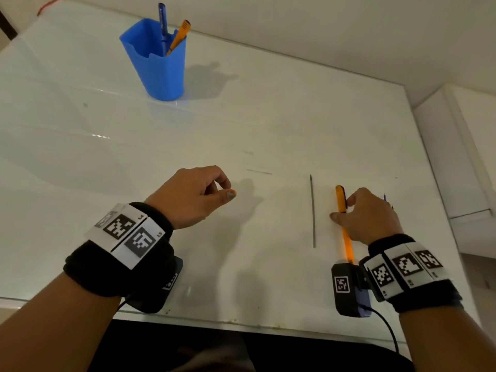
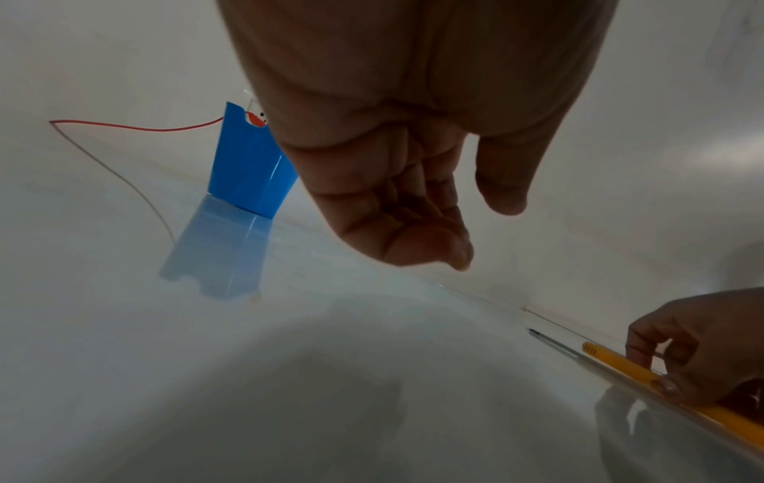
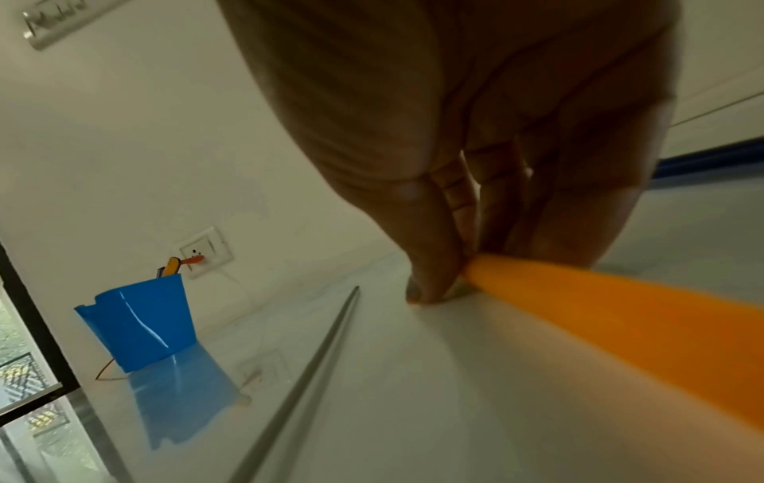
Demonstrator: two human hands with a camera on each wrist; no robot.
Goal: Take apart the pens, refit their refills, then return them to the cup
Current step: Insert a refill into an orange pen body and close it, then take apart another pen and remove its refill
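A blue cup (image 1: 154, 63) (image 2: 248, 170) (image 3: 140, 326) stands at the back left of the white table with a blue pen (image 1: 162, 25) and an orange pen (image 1: 179, 36) in it. My left hand (image 1: 228, 189) (image 2: 434, 212) hovers over the table's middle and pinches a small orange pen piece (image 1: 233, 193) between thumb and forefinger. A thin grey refill (image 1: 312, 210) (image 2: 552, 342) (image 3: 306, 369) lies bare on the table. Just right of it lies an orange pen barrel (image 1: 346, 237) (image 2: 620, 362) (image 3: 620, 313), which my right hand (image 1: 342, 209) (image 3: 446, 245) pinches at its middle.
The table's front edge (image 1: 214, 322) runs close to my wrists. A white cabinet (image 1: 461, 157) stands off the right side. A red wire (image 2: 132, 126) runs along the back wall to a socket (image 3: 202, 253). A small dark bit (image 1: 384, 197) shows beyond my right hand.
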